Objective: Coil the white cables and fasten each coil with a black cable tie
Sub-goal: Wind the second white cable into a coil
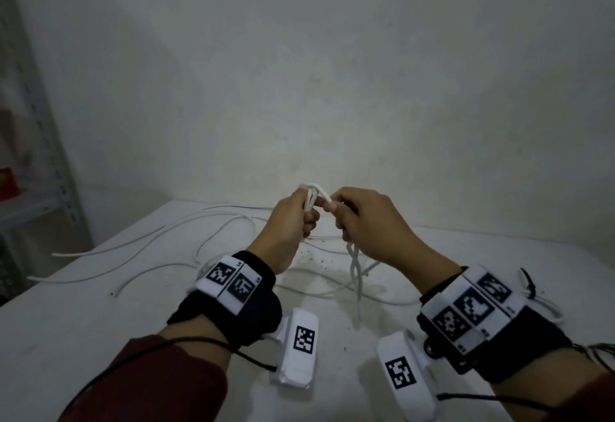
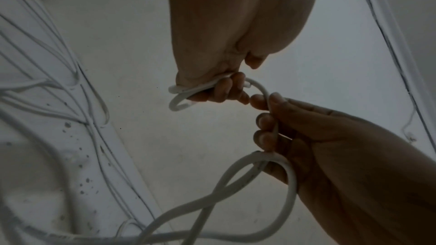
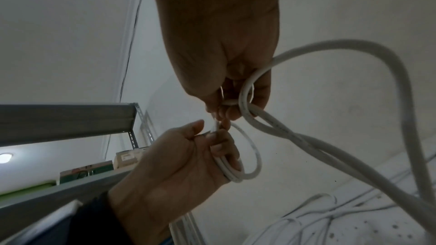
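Both hands are raised over the white table (image 1: 100,338). My left hand (image 1: 307,218) grips a small coil of white cable (image 1: 314,192), with several short loops bunched in its curled fingers (image 2: 219,90); the coil (image 3: 247,172) sticks out beside its palm. My right hand (image 1: 336,212) is close to the left one and pinches the same cable between thumb and fingers (image 2: 266,118). Below the right hand the free strand (image 1: 354,268) hangs twisted down to the table, forming a big loop (image 2: 235,183). No tie is on the coil.
Several loose white cables (image 1: 149,242) sprawl across the far and left part of the table. A thin black piece (image 1: 529,285), maybe a cable tie, lies by a white cable near my right wristband. A metal shelf (image 1: 50,162) stands at the left, and a bare wall is behind.
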